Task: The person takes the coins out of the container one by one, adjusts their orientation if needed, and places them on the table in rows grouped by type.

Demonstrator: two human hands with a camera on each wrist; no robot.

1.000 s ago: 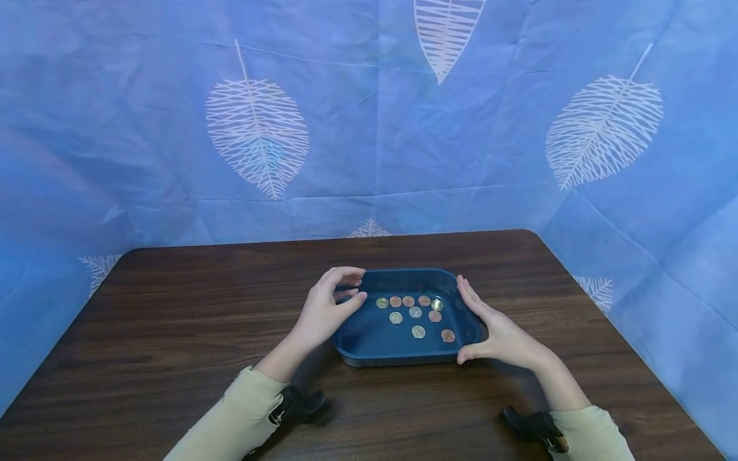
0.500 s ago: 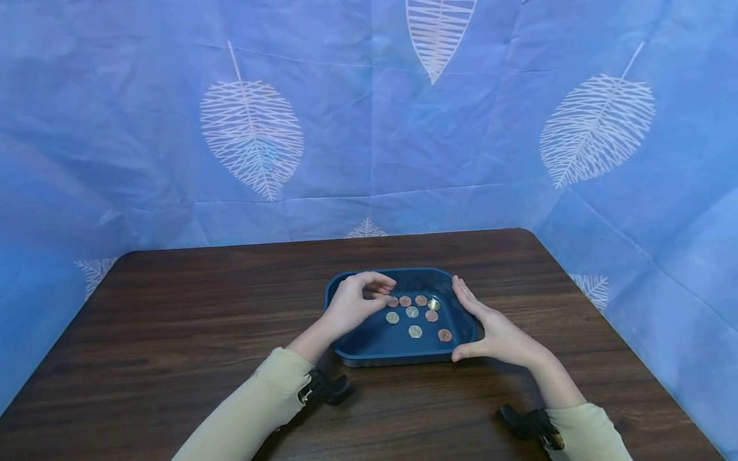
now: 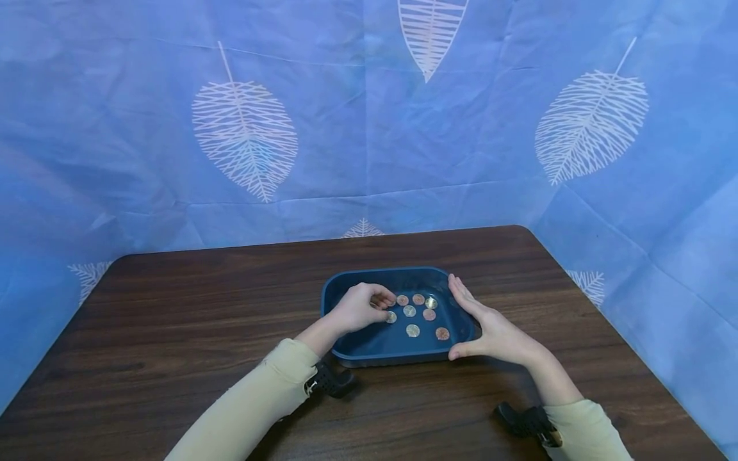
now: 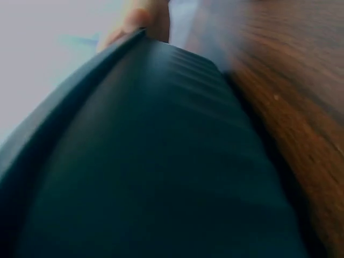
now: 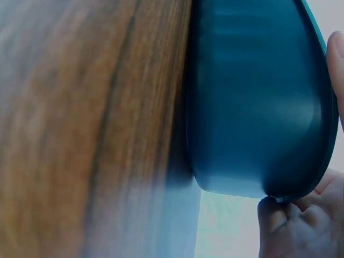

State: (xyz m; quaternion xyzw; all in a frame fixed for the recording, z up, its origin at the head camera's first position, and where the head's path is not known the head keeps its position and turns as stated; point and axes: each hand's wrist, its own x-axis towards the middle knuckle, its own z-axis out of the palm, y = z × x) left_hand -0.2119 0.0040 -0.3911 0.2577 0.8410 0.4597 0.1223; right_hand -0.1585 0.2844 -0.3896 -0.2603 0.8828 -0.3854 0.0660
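Your left hand (image 3: 359, 308) reaches over the left wall of the blue tray (image 3: 352, 349), fingers curled down onto the leftmost coins (image 3: 416, 313); whether it pinches one I cannot tell. The coins run left to right across the tray floor at mid-bench (image 3: 173, 307). Your right hand (image 3: 490, 330) lies straight-fingered against the right wall, farther off.

Head overview; wrist close-ups of tray (image 3: 398, 342)
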